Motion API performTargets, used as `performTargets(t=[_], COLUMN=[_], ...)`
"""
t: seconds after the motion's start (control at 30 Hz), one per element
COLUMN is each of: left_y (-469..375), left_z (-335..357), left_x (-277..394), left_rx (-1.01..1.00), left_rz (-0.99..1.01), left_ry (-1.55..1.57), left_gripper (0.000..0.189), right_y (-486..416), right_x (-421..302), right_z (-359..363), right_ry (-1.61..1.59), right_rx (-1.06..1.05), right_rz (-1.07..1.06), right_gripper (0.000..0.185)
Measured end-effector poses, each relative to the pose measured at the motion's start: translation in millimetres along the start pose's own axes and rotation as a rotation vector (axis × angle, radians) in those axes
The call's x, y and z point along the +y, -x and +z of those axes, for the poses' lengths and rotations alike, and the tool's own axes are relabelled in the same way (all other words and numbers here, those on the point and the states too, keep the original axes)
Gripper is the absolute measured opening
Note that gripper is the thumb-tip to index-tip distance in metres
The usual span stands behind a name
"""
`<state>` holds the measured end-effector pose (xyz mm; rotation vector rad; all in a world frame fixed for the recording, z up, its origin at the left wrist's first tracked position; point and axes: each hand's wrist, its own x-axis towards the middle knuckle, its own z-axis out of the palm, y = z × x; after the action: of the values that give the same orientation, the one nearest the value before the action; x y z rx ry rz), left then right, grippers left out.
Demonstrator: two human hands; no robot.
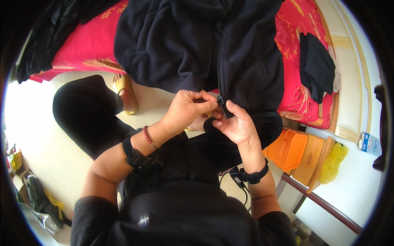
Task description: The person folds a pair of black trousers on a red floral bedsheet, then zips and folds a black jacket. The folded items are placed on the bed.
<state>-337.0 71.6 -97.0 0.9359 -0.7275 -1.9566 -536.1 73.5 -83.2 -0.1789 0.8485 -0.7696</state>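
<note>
A dark fleece jacket [172,43] lies spread over a red patterned bed cover, its lower hem towards me. Both hands meet at the bottom of its front zipper [219,61]. My left hand [192,107] pinches at the zipper's lower end between thumb and fingers, beside the black slider [220,100]. My right hand [237,123], palm partly up, holds the zipper's bottom end and the jacket edge with its thumb and fingers. The zipper's two sides are apart above the slider. Part of the fingertips is hidden behind the zipper tape.
A folded black garment [317,64] lies on the red bed cover [289,73] at the right. Below it are an orange plastic container [292,150], a wooden stool [311,160] and a yellow plastic bag [334,163]. Dark clothing [49,40] hangs over the bed's left side. My knees are beneath the jacket's hem.
</note>
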Motion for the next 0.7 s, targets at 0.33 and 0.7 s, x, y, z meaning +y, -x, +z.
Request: performTargets(t=[0.33,0.7], left_y=[4,-5], left_z=[-34,-32], left_x=[-7,-11], left_rx=[-0.239,0.015], left_rz=[-0.268,-0.248], left_ry=[0.421,0.631], left_gripper=[0.05,0.014], right_y=[-4,-6], right_x=[-1,13], right_z=[13,21], right_ry=[0.254,0.121], right_rx=[0.184,0.197], right_rz=[-0.082,-0.174], right_gripper=[0.015,0.012])
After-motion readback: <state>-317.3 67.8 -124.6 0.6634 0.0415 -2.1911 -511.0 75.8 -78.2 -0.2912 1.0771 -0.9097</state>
